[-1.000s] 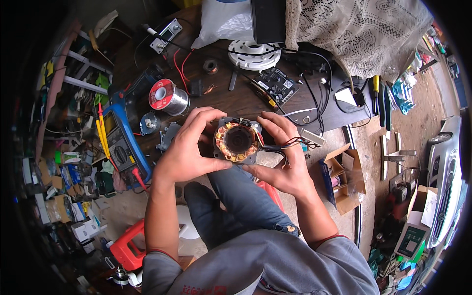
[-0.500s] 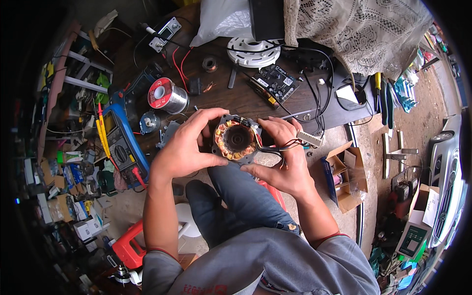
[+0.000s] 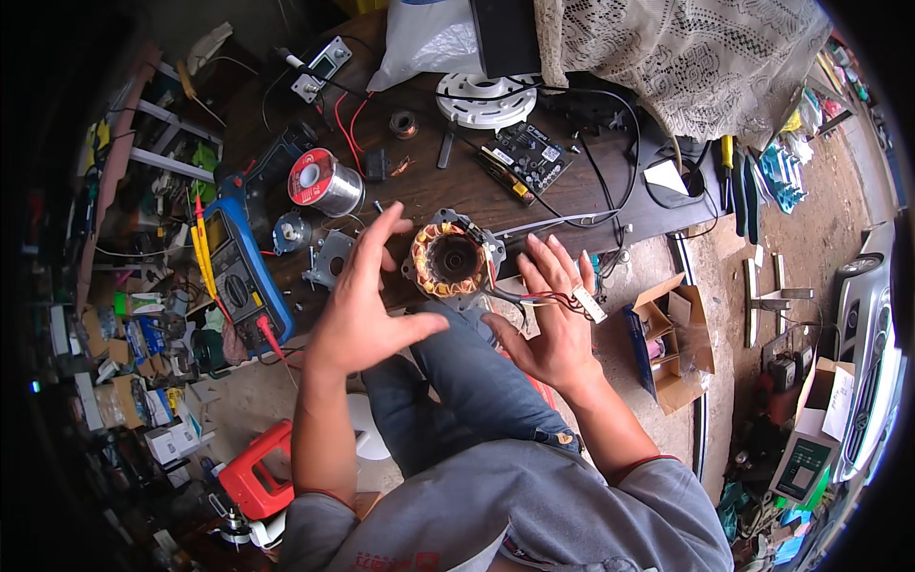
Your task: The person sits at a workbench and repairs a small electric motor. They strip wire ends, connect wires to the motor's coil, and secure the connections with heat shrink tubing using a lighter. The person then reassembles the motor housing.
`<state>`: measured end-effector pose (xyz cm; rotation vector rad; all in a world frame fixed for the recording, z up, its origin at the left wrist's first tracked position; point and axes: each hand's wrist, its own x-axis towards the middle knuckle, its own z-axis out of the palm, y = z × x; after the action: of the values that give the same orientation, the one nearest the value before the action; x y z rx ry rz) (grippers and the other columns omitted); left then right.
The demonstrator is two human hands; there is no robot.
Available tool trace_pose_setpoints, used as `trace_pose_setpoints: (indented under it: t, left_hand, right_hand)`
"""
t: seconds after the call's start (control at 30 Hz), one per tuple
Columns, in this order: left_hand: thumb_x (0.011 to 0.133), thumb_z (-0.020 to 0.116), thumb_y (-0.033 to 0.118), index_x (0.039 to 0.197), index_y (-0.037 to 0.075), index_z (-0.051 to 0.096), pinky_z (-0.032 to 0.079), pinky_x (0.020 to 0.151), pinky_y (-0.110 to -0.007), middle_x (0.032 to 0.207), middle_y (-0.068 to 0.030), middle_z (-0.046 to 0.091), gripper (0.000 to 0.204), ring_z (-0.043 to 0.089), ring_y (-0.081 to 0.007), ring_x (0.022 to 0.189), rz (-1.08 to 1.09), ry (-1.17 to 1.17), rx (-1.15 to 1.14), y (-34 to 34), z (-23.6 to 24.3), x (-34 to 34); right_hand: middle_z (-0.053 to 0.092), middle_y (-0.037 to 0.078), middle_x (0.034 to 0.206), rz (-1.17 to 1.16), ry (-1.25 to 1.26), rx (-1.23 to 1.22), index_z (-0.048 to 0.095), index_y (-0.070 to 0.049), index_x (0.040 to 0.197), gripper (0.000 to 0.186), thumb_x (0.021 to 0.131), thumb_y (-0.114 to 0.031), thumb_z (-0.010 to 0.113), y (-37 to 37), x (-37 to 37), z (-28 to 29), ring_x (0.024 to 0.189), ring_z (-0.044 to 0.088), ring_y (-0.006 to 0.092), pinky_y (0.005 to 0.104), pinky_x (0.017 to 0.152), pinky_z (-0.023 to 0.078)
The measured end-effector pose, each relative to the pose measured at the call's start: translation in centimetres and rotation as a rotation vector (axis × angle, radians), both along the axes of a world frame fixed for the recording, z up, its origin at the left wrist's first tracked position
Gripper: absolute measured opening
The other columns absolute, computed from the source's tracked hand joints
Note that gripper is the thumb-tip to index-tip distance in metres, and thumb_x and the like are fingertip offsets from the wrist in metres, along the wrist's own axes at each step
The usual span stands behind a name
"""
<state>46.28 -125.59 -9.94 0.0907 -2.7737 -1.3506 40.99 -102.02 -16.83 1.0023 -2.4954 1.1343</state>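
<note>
A motor stator (image 3: 450, 259) with a ring of copper windings and a dark round bore stands at the table's near edge, above my knees. To its left, my left hand (image 3: 367, 315) is open, thumb and fingers spread and apart from it. My right hand (image 3: 555, 329) is open on the other side, fingers stretched out near the table edge. The stator's wires run right, over the fingers of that hand, to a white connector (image 3: 589, 305) beside them. Neither hand grips anything. A metal end plate (image 3: 331, 257) lies beyond my left hand.
On the table lie a solder spool (image 3: 329, 181), a blue multimeter (image 3: 243, 276) with probes, a circuit board (image 3: 534, 157), a white slotted disc (image 3: 488, 100) and black cables. An opened cardboard box (image 3: 672, 343) stands on the floor at right. A red tool case (image 3: 257, 467) is lower left.
Both hands have let go of the stator and opened away from it. It now stands slightly further left at the table edge, and its connector has dropped lower beside my right hand.
</note>
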Motion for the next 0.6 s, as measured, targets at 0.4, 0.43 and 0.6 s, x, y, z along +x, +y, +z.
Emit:
trace_pose_setpoints:
  t: [0.4,0.43,0.6]
  left_hand:
    - [0.065,0.082,0.001,0.151,0.004,0.03,0.044,0.104,-0.039,0.138,-0.0169,0.05,0.101,0.054,-0.0275,0.122,0.157,0.201,-0.041,3.1,-2.8,1.0]
    - [0.066,0.082,0.0,0.151,0.004,0.03,0.044,0.104,-0.039,0.139,-0.0169,0.05,0.1,0.054,-0.0272,0.123,0.152,0.203,-0.045,3.1,-2.7,1.0]
    - [0.067,0.08,-0.001,0.151,0.004,0.031,0.039,0.11,-0.038,0.143,-0.0173,0.047,0.098,0.05,-0.0272,0.13,0.186,0.177,-0.078,4.1,-2.4,1.3]
  right_hand:
    - [0.066,0.012,0.108,0.044,0.002,-0.196,0.066,-0.005,0.102,0.032,0.072,-0.004,0.078,2.3,2.9,-2.4,0.104,0.059,0.0314,0.0476,0.096,0.038]
    - [0.068,0.016,0.102,0.042,0.043,-0.186,0.067,-0.003,0.099,0.029,0.072,-0.002,0.079,2.5,2.8,-2.1,0.094,0.064,0.0311,0.0416,0.084,0.045]
    - [0.066,0.013,0.1,0.062,-0.004,-0.282,0.066,-0.003,0.097,0.027,0.073,0.001,0.076,3.6,2.4,-2.7,0.091,0.059,0.0315,0.0409,0.079,0.046]
